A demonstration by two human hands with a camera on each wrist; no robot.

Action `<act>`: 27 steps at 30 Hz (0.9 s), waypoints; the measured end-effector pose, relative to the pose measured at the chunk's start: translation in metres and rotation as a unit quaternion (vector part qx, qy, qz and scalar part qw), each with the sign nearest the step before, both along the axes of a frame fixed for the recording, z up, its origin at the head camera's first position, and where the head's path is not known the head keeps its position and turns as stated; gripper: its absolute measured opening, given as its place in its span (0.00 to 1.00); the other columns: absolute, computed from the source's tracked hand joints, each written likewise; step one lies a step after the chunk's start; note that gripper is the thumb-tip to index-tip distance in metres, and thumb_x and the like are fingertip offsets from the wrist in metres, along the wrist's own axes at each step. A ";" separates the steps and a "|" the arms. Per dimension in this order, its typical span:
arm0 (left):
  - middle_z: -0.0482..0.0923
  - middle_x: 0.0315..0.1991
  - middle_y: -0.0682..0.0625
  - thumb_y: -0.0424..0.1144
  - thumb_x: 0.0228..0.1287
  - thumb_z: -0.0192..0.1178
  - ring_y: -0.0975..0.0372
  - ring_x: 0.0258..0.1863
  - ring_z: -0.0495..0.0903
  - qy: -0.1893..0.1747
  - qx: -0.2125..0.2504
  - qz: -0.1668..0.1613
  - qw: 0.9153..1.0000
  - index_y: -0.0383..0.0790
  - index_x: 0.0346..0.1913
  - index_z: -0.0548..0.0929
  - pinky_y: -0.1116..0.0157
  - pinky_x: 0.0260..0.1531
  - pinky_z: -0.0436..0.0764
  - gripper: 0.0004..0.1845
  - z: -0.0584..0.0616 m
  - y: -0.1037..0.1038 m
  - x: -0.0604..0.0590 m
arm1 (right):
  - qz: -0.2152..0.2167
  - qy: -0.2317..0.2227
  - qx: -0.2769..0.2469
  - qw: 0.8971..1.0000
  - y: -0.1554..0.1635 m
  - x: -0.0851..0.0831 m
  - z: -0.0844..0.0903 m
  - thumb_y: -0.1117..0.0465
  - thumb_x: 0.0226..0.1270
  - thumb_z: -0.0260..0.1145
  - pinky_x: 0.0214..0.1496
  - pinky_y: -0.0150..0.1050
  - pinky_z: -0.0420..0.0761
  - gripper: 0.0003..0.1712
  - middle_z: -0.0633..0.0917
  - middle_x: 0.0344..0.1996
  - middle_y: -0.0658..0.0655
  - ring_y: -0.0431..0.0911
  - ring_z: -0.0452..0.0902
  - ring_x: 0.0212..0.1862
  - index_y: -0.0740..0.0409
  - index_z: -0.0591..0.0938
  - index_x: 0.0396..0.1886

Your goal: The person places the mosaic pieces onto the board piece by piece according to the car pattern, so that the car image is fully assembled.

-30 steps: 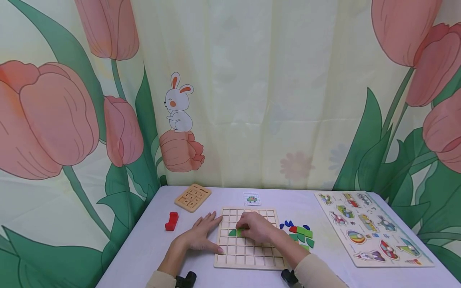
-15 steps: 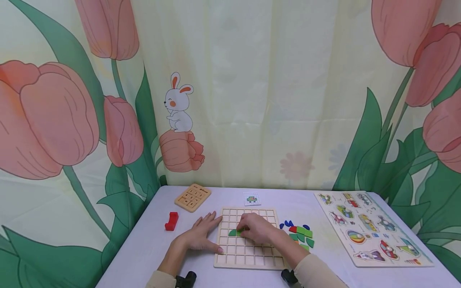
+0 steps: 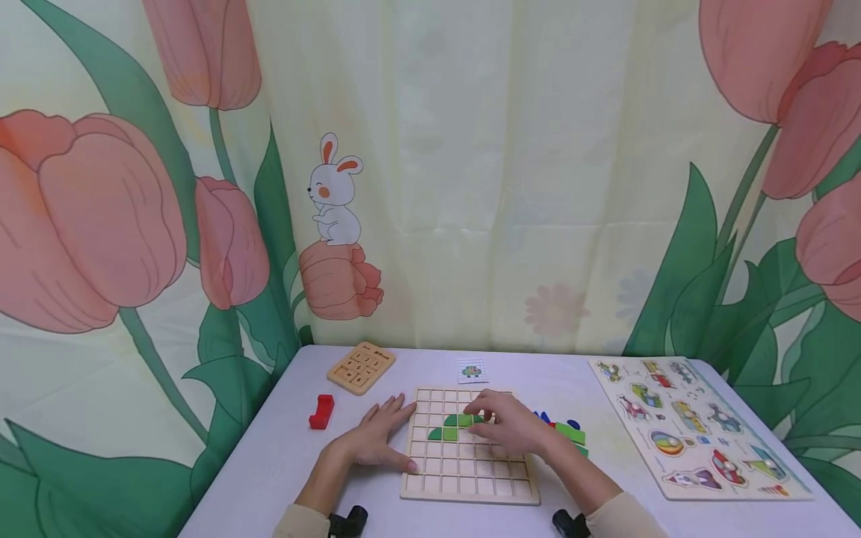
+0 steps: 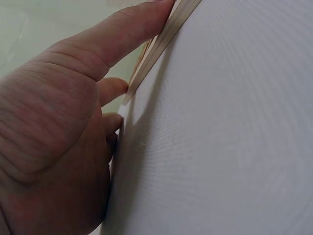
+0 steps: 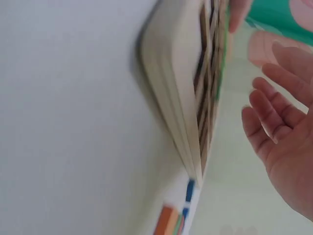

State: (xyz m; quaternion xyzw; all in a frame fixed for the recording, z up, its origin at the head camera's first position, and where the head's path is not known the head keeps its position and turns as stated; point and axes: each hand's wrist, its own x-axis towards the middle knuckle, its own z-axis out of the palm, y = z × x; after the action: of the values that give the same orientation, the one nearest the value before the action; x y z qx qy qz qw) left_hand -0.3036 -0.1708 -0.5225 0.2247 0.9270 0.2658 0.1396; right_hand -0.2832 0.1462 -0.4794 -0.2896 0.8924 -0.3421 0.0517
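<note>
Green pieces [image 3: 452, 427] uncovered; right hand [image 3: 513, 427] shifted

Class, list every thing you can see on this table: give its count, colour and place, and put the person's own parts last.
Grid board: one, pale wood, table centre.
Green pieces: a few, on the grid board.
Loose pieces: small pile, green, blue, red, right of the board.
Pattern card: one, white, behind the board.
Number board: one, pale wood, back left.
Red block: one, left.
Vehicle puzzle: one, multicoloured, right.
Left hand: flat against the board's left edge.
Right hand: over the board, open.
</note>
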 end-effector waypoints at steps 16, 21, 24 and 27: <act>0.47 0.86 0.46 0.69 0.43 0.76 0.50 0.86 0.40 -0.005 0.007 0.004 1.000 0.56 0.83 0.60 0.39 0.82 0.40 0.63 0.000 0.002 0.002 | -0.059 -0.022 -0.036 0.997 0.060 0.014 0.005 0.54 0.71 0.72 0.38 0.32 0.79 0.19 0.88 0.46 0.52 0.41 0.77 0.40 0.55 0.86 0.57; 0.47 0.86 0.46 0.70 0.43 0.76 0.50 0.86 0.41 0.001 0.004 0.003 1.000 0.56 0.83 0.59 0.39 0.82 0.40 0.63 0.000 0.002 0.001 | -0.066 -0.046 -0.016 0.997 0.079 0.015 0.004 0.58 0.67 0.75 0.37 0.32 0.79 0.18 0.87 0.41 0.50 0.42 0.77 0.38 0.56 0.87 0.55; 0.46 0.86 0.47 0.71 0.43 0.75 0.50 0.86 0.40 -0.001 0.003 0.003 1.000 0.57 0.83 0.59 0.39 0.82 0.40 0.63 0.000 0.002 0.001 | -0.074 -0.064 0.014 0.995 0.088 0.016 0.005 0.61 0.64 0.77 0.38 0.32 0.79 0.16 0.86 0.39 0.48 0.43 0.76 0.39 0.54 0.89 0.51; 0.47 0.86 0.47 0.70 0.43 0.75 0.50 0.86 0.40 -0.003 0.004 0.004 1.000 0.58 0.83 0.59 0.39 0.82 0.39 0.62 0.000 0.000 0.001 | -0.076 -0.085 0.028 0.993 0.095 0.017 0.006 0.64 0.61 0.78 0.38 0.33 0.78 0.15 0.86 0.38 0.50 0.46 0.76 0.40 0.53 0.90 0.48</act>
State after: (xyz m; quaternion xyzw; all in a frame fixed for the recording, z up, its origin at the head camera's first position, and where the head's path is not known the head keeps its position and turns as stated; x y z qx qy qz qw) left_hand -0.3023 -0.1708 -0.5225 0.2204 0.9265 0.2704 0.1409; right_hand -0.2661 0.2416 -0.4729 -0.1897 0.9133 -0.3435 0.1093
